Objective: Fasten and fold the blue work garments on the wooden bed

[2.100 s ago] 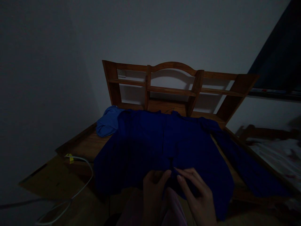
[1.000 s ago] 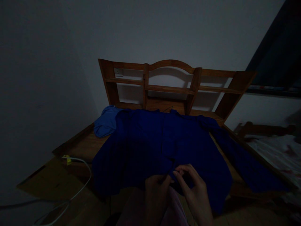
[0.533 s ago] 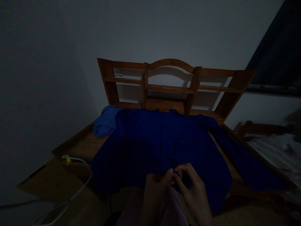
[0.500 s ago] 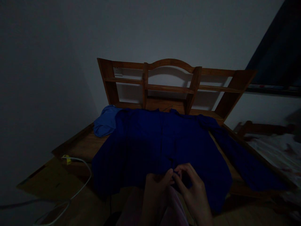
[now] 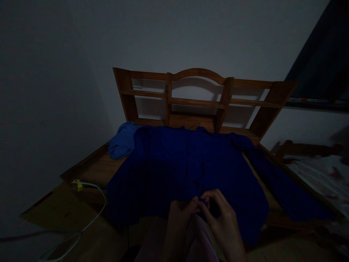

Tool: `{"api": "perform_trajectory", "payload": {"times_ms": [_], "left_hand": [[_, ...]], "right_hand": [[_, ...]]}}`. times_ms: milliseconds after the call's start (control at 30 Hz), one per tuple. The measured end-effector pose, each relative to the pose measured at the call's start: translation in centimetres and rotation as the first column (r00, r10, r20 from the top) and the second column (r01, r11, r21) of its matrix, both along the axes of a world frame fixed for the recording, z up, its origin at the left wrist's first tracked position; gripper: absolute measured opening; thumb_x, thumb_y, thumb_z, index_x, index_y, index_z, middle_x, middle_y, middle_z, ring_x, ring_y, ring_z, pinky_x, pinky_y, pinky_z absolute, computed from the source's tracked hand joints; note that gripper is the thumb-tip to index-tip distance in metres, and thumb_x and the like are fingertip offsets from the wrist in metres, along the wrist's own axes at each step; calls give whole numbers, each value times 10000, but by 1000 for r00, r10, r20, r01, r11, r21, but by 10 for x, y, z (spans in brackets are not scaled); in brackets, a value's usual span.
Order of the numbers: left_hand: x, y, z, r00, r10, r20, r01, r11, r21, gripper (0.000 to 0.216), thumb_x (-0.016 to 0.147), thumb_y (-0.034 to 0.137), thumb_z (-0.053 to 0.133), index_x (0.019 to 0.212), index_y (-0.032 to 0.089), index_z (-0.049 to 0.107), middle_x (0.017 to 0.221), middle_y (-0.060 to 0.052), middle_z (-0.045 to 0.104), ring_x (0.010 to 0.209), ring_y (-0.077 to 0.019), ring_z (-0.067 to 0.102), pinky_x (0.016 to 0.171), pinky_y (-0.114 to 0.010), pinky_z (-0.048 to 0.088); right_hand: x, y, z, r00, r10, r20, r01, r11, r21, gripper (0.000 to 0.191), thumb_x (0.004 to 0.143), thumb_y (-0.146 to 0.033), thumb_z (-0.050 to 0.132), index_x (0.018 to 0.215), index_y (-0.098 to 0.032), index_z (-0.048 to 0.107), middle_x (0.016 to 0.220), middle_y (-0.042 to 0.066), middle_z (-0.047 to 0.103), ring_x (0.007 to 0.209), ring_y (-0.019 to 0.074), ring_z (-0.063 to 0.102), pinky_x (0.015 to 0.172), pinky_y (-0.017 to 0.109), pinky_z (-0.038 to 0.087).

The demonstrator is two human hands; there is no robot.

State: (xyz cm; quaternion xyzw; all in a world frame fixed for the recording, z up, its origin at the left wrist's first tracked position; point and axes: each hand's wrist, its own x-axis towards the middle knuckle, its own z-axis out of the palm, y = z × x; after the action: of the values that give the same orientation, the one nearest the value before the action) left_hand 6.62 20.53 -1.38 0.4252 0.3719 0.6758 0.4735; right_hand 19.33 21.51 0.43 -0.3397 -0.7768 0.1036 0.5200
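A dark blue long-sleeved shirt (image 5: 174, 160) lies spread over the wooden desk, its collar toward the shelf and one sleeve stretched off to the right. At the shirt's lower front edge, my left hand (image 5: 181, 214) pinches the cloth between thumb and fingers. My right hand (image 5: 220, 213) grips the same edge just beside it, the fingertips of both hands nearly touching. A small bunch of blue fabric shows between them. The dim light hides whether a button is in the fingers.
Behind the shirt stands a wooden shelf (image 5: 196, 103) against the wall. A lighter blue cloth (image 5: 122, 140) lies bundled at the desk's back left. A white cable (image 5: 102, 207) with a yellow tag hangs at the left. A bed with pale bedding (image 5: 324, 178) is at the right.
Both hands stay at the shirt's front edge. The left thumb and fingertips have shifted slightly, and the right thumb has drawn a little to the left.
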Motion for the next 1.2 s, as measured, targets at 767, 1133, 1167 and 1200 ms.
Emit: {"api": "perform_trajectory", "payload": {"times_ms": [767, 1133, 1167, 1200], "left_hand": [[6, -12, 10, 952, 269, -143, -274, 962, -13, 356, 644, 442, 686, 568, 95, 657, 596, -78, 661, 593, -186, 606, 546, -235, 426], [8, -13, 12, 958, 224, -180, -220, 975, 42, 290, 656, 364, 688, 573, 88, 659, 575, -40, 645, 571, -154, 583, 542, -214, 414], [8, -13, 13, 961, 213, -177, -208, 977, 45, 280, 656, 356, 688, 573, 90, 660, 586, -41, 651, 581, -157, 588, 542, -213, 415], [8, -14, 14, 966, 199, -168, -193, 980, 51, 268, 655, 348, 688, 578, 93, 663, 604, -45, 660, 597, -162, 595, 545, -214, 418]], "right_hand": [[-6, 7, -4, 945, 83, -316, -163, 959, -234, 238, 852, -420, 505, 819, -187, 539, 782, 5, 536, 785, 151, 514, 700, 242, 408], [-5, 13, -7, 930, 74, -360, -162, 961, -223, 228, 823, -402, 555, 799, -176, 541, 757, 1, 521, 751, 140, 505, 662, 223, 411], [-5, 13, -7, 930, 69, -360, -152, 966, -210, 227, 819, -400, 560, 792, -176, 542, 751, 1, 522, 748, 141, 506, 659, 224, 411], [-6, 13, -6, 932, 68, -355, -145, 970, -197, 223, 818, -396, 562, 787, -175, 544, 746, 1, 523, 748, 143, 508, 660, 226, 412]]}}
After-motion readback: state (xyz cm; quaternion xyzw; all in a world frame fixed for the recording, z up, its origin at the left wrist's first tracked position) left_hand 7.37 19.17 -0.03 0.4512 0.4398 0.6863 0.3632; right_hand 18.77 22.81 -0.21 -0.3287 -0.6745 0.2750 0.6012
